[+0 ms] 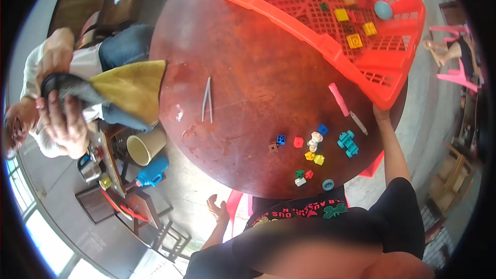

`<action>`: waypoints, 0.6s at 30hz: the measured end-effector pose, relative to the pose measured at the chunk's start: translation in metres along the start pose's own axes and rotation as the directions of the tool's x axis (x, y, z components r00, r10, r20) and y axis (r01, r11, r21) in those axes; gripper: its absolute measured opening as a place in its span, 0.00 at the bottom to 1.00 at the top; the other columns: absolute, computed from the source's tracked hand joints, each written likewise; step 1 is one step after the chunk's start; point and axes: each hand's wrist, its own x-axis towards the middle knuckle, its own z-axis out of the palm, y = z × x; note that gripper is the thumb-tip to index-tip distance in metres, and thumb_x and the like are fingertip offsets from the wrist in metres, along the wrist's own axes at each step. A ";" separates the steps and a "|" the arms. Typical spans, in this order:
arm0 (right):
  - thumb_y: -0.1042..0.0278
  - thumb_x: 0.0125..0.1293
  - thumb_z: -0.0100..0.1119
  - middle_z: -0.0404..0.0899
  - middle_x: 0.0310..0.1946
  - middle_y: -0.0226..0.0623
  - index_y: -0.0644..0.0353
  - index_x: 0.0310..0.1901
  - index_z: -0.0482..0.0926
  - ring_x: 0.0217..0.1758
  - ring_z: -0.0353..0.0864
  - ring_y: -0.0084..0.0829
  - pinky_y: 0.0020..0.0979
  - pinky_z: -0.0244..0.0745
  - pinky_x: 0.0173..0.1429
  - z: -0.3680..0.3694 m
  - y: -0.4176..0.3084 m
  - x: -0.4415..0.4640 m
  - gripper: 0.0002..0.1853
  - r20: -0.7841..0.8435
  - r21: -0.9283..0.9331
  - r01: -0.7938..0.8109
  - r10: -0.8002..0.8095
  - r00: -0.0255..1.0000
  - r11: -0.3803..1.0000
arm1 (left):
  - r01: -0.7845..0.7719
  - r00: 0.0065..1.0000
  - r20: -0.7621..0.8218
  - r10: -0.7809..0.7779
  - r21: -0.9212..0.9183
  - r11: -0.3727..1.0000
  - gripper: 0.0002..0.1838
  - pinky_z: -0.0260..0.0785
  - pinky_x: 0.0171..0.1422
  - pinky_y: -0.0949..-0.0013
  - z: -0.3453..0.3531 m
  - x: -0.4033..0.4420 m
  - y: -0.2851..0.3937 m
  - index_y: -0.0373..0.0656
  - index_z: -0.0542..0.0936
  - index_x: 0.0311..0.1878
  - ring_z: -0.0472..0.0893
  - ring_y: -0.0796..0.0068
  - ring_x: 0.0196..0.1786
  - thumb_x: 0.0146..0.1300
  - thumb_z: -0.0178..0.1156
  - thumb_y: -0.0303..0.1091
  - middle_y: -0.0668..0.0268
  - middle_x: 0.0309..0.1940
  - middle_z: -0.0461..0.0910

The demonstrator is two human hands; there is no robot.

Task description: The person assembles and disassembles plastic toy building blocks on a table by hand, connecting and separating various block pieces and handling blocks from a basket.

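Observation:
My right hand (381,114) is at the near corner of a red plastic basket (330,46), gripping its rim; the fingers are mostly hidden behind it. The tilted basket holds yellow toy blocks (354,41) and a light-blue ball (383,10). My left hand (217,208) is empty, fingers apart, beyond the table's near edge. On the round brown table (248,62) lie a blue block (281,139), a red block (298,142), a white toy figure (315,138), a teal toy piece (347,143), a small wheel (328,185) and several other small blocks.
A pink-handled tool (339,100) and grey tweezers (207,101) lie on the table. At the left, another person (62,67) holds a yellow cloth (132,88) and a dark mesh item (72,90). A cream bin (146,147) and blue flask (153,171) stand beyond the edge.

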 end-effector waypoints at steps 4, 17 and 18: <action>0.73 0.63 0.57 0.70 0.59 0.50 0.67 0.61 0.67 0.63 0.69 0.48 0.40 0.67 0.63 0.002 -0.007 0.002 0.24 0.031 0.004 -0.038 0.038 0.999 0.999 | 0.196 0.980 -0.040 -0.194 0.035 0.980 0.23 0.64 0.56 0.55 -0.001 -0.017 -0.031 0.38 0.73 0.52 0.72 0.57 0.49 0.50 0.54 0.30 0.54 0.44 0.74; 0.74 0.60 0.59 0.67 0.60 0.53 0.66 0.63 0.64 0.64 0.67 0.52 0.42 0.65 0.65 -0.028 -0.028 0.020 0.29 0.344 -0.240 0.014 0.072 0.936 0.971 | 0.453 0.702 0.079 -0.708 0.718 0.528 0.25 0.53 0.68 0.44 0.005 -0.218 -0.042 0.51 0.67 0.64 0.63 0.51 0.67 0.63 0.52 0.39 0.53 0.61 0.66; 0.75 0.57 0.61 0.66 0.59 0.54 0.65 0.63 0.62 0.63 0.66 0.54 0.43 0.66 0.65 -0.041 -0.028 0.023 0.32 0.487 -0.359 0.206 -0.006 0.873 0.910 | 0.278 0.700 0.123 -0.704 0.860 0.427 0.24 0.53 0.68 0.43 0.000 -0.235 -0.041 0.51 0.66 0.65 0.62 0.49 0.68 0.64 0.50 0.38 0.52 0.64 0.65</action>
